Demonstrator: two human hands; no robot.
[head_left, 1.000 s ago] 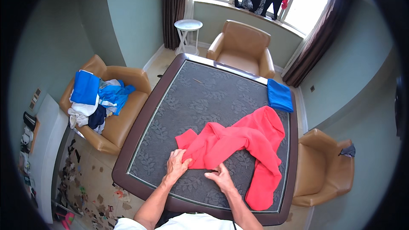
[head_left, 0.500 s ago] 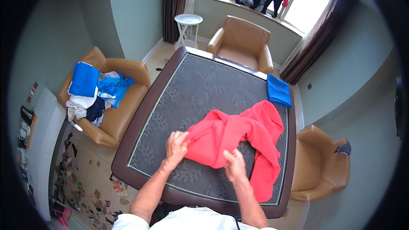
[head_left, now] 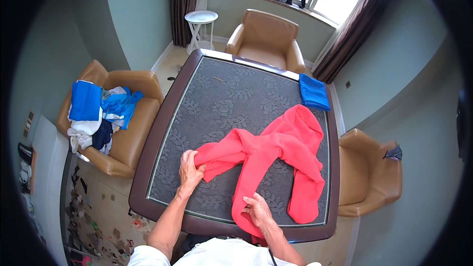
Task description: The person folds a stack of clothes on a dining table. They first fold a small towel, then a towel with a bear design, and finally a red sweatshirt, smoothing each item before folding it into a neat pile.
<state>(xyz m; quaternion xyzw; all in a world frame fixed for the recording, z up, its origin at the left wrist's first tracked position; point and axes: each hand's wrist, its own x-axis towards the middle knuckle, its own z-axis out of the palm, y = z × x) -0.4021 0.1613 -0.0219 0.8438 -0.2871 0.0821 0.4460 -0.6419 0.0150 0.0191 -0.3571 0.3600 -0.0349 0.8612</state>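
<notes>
A bright red garment of thick cloth (head_left: 290,140) lies crumpled across the right half of the dark, leaf-patterned table (head_left: 217,93). Long sleeve-like parts spread from it, and a rounded, hood-like part points to the far right. My left hand (head_left: 190,170) grips the end of the part that stretches left. With thumb and fingers, my right hand (head_left: 257,210) pinches another long part hanging toward the table's near edge. That part's lower end droops over the edge close to my body.
A folded blue cloth (head_left: 314,92) rests at the table's far right corner. Tan armchairs stand left (head_left: 135,133), beyond (head_left: 268,34) and right (head_left: 362,177); the left one holds piled clothes (head_left: 101,118). Scraps litter the floor (head_left: 106,216) at lower left. A white side table (head_left: 201,17) stands behind.
My left hand has moved left and my right hand down toward me, spreading the bunched red garment into separate long parts. The view has shifted slightly.
</notes>
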